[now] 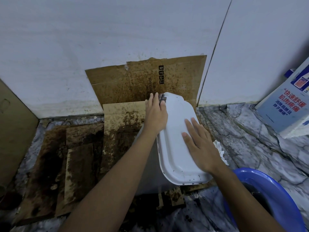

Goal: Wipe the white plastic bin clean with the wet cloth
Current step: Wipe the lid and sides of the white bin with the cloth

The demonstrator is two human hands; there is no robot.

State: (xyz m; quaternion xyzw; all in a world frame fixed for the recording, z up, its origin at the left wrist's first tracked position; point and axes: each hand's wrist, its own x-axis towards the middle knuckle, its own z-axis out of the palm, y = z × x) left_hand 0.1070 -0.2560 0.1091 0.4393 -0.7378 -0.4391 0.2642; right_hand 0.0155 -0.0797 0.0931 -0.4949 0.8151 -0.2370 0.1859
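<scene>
White plastic lies under both grips. The left grip is at the far end of the white plastic bin; its fingers are almost straight and press a grey, dirty wet cloth against the bin's far edge, without curling around it. The right grip lies flat and open on the middle of the bin, fingers spread and pointing away, holding nothing.

The bin shows a broad smooth face turned up, so I cannot see what is inside. Small dark specks sit on its near rim. It lies on the floor, over stained cardboard sheets.

Both forearms reach forward from the bottom of the view, the left one crossing over the cardboard.

Just beside the bin's right side is a crumpled white piece; paper or cloth, I cannot tell. Near the right forearm stands a blue basin, dark inside. Another spotted cardboard sheet leans on the white wall behind the bin. A blue and white box with Chinese print stands at the right on the marble-pattern floor.
</scene>
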